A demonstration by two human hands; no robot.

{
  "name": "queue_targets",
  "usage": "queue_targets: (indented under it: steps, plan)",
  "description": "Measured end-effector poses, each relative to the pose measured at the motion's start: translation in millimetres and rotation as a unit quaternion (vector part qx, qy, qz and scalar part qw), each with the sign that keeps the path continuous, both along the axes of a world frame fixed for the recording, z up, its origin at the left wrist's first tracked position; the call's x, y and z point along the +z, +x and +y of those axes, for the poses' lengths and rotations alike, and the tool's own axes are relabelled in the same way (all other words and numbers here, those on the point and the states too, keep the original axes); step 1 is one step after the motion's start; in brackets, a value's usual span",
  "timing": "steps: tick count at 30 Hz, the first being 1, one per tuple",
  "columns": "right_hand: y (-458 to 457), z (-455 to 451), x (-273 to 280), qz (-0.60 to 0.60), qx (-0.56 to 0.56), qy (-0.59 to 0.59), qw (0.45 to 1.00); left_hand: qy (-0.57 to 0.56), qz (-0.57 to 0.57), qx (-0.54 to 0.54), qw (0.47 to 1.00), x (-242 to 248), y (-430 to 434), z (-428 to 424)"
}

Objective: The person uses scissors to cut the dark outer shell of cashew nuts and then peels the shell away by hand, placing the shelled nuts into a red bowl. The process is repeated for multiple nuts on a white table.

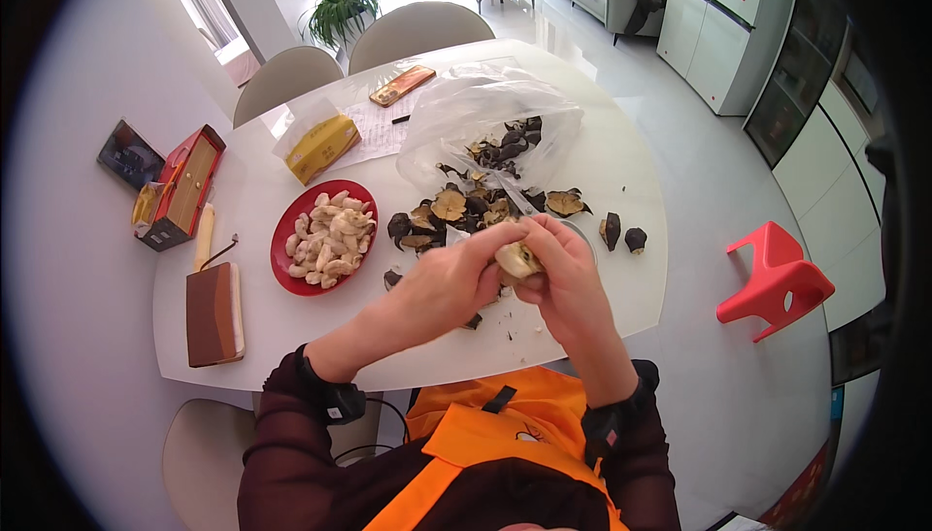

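Both my hands meet over the near middle of the table. My left hand [459,269] and my right hand [568,276] grip one pale water caltrop kernel [518,261] between their fingers. A dark spot shows on the kernel; fingers hide part of it. Just beyond lies a heap of black water caltrop shells [477,207], some with tan insides facing up. Scissors [518,197] rest on the heap, blades pointing away, their handles partly behind my right hand. To the left, a red plate [279,269] holds many peeled pale kernels [331,240].
A clear plastic bag [429,138] with dark water caltrops lies open behind the heap. Two dark pieces [611,231] sit near the right edge. Tissue pack [324,146], phone [403,85], brown notebook [211,316] and red box [186,189] are also on the table. A red stool [775,283] stands right.
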State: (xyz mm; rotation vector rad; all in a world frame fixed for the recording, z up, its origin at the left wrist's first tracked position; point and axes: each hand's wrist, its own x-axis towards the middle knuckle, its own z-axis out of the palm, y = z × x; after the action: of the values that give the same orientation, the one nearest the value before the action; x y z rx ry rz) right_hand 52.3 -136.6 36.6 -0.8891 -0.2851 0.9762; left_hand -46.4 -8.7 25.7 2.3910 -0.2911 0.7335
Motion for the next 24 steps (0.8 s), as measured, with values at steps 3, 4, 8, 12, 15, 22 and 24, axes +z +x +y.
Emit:
queue_targets:
  steps: [3, 4, 8, 12, 15, 22, 24]
  plan:
    - [3.1, 10.8, -16.1, -0.063, -0.016, -0.046, 0.997, 0.275, -0.015, 0.072, 0.959, 5.2, -9.0, 16.0]
    - [3.1, 13.0, -19.6, -0.085, -0.004, -0.036, 0.996, 0.305, -0.044, 0.074, 0.948, 6.1, -11.9, 19.0]
    - [1.4, 19.4, -25.9, -0.097, 0.003, -0.028, 0.995, 0.114, -0.045, 0.056, 0.991, 2.6, -13.2, 22.1]
    - [-2.5, 28.5, -30.3, -0.045, -0.007, -0.005, 0.999, -0.260, 0.058, 0.091, 0.959, -5.5, -10.2, 22.3]
    - [-7.6, 30.4, -39.4, -0.050, -0.007, -0.023, 0.998, -0.476, 0.040, 0.088, 0.874, -7.0, -7.6, 41.6]
    - [20.7, 46.7, -74.9, -0.295, -0.102, -0.110, 0.944, -0.490, 0.002, 0.203, 0.848, -23.9, -38.8, 118.5]
    - [29.5, 54.1, -81.9, -0.321, -0.117, -0.168, 0.924, -0.412, -0.056, 0.297, 0.860, -26.4, -51.7, 141.4]
